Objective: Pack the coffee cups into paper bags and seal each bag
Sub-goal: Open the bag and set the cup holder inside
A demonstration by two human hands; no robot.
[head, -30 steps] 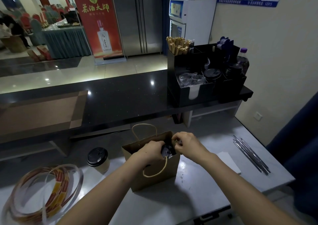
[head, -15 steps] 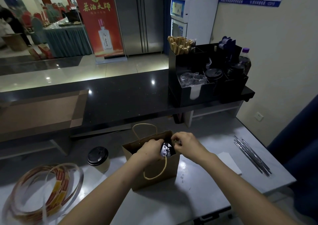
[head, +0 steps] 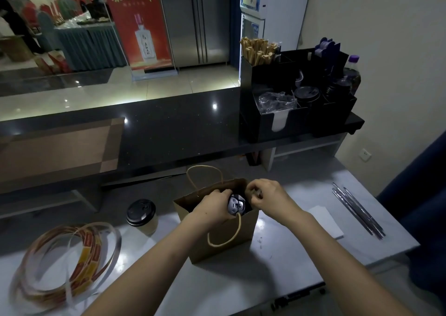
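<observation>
Coil of printed tape strip [head: 65, 260] lies loose at the far left of the pale counter [head: 277, 274], red and yellow markings on it. Just right of it and further back stands a coffee cup [head: 142, 215], upright, black lid on, outside the bag and near its left side but not touching it.

Paper bag [head: 224, 241] is brown, upright at counter center, mouth open. Rear rope handle stands up, front handle hangs down the front face.

Left hand [head: 212, 209] is at the bag mouth, over the front rim. Its grip is closed, fingers curled round a dark shiny round item [head: 235, 206] that sits at the bag's opening; cannot tell what that item is, and its lower part is hidden by the hand and the bag wall.

Right hand [head: 268, 196] is just right of that item, at the far right corner of the bag. Grip closed, fingers curled tight with the thumb against them, looks to pinch the bag rim there; the exact contact is hidden by the knuckles.

Right of the bag a white paper sheet [head: 325, 221] lies flat. Further right, a bunch of thin metal rods [head: 357, 209] lies near the counter's right edge.

Behind, on the raised dark shelf [head: 169, 127]: black organizer [head: 289, 120] with wooden sticks [head: 258, 50], black lids, and clear plastic wrap. A purple-capped bottle [head: 352, 71] stands at its right end.
</observation>
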